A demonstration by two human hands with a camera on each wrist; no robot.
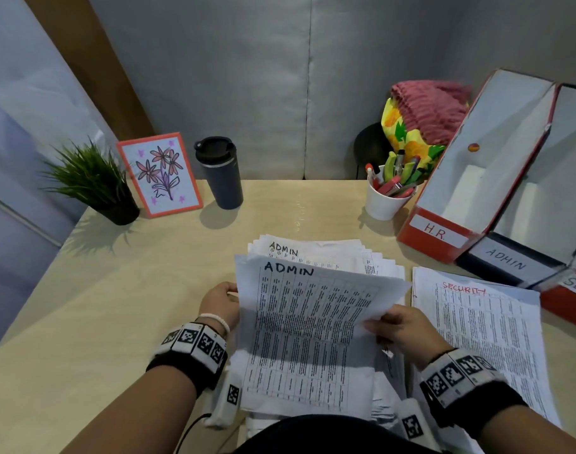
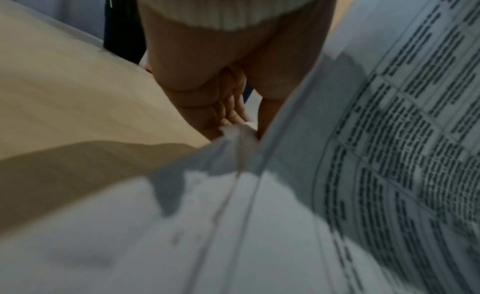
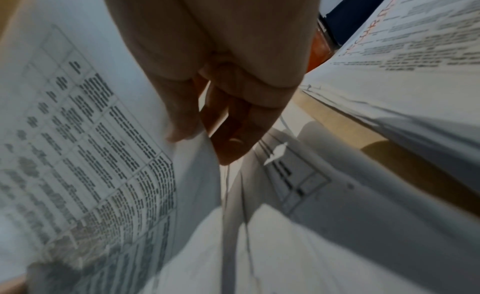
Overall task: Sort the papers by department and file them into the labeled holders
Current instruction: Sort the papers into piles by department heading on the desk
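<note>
The right hand [image 1: 402, 329] is closed in a pinch on the right edge of a lifted sheet [image 1: 312, 322] headed ADMIN; in the right wrist view the thumb lies on the printed face and the fingers [image 3: 233, 134] are curled beneath it. The left hand [image 1: 221, 304] is set at the sheet's left edge, and in the left wrist view its fingers [image 2: 226, 111] are curled onto a crumpled corner of paper, so a grip on the paper is noted there. The sheet is thin, white, printed with a dense table, and bowed upward between the hands.

Under the hands a loose pile [image 1: 384, 381] of similar sheets lies on the table [image 1: 116, 306], a pale, smooth wooden surface. Just beyond the hands a fanned stack [image 1: 316, 250], also headed ADMIN, is partly covered by the lifted sheet. To the right of the right hand a flat stack headed SECURITY [image 1: 483, 322] is laid, apart from the pile.

Beyond that stack, three cardboard holders stand side by side, touching: a red one labelled H.R. [image 1: 437, 232], a dark one labelled ADMIN [image 1: 506, 260], and a red one [image 1: 571, 290] whose label is cut off by the frame. No papers are seen in the open tops.

Farther off, a white cup [image 1: 384, 201] of pens stands left of the holders. Beyond the left hand stand a dark tumbler [image 1: 219, 173], a framed flower drawing [image 1: 160, 175] and a potted plant [image 1: 93, 181].
</note>
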